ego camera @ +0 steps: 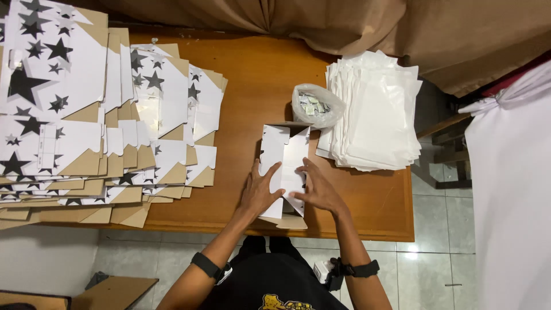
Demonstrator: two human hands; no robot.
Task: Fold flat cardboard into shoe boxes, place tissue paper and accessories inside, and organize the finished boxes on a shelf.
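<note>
1. We looked down at a brown wooden table [241, 86] and saw both of our hands on a small white cardboard box [285, 150] with a brown inside. It lay near the front edge of the table, about in the middle.
2. Our left hand [260, 192] lay flat on the near left part of the box. Its fingers [271, 172] were spread out and pressed down on the white card. It pinched nothing.
3. Our right hand [317, 189] lay on the near right part of the box. Its fingers were stretched out and a little apart, and the tips touched the white flap. It pinched nothing either.
4. We thought the fold would go well if both hands pushed down evenly, so the card bent along its line and did not crease in a wrong spot.
5. We also thought the box should stay flat on the table while we pressed, so it did not slip off the near edge.
6. On the left lay big piles of flat white and brown cardboard sheets with black stars [86, 115].
7. Just past the box sat a small clear plastic bag of little packets [315, 105].
8. To the right of the box lay a stack of thin white bags [379, 112], close to it.
</note>
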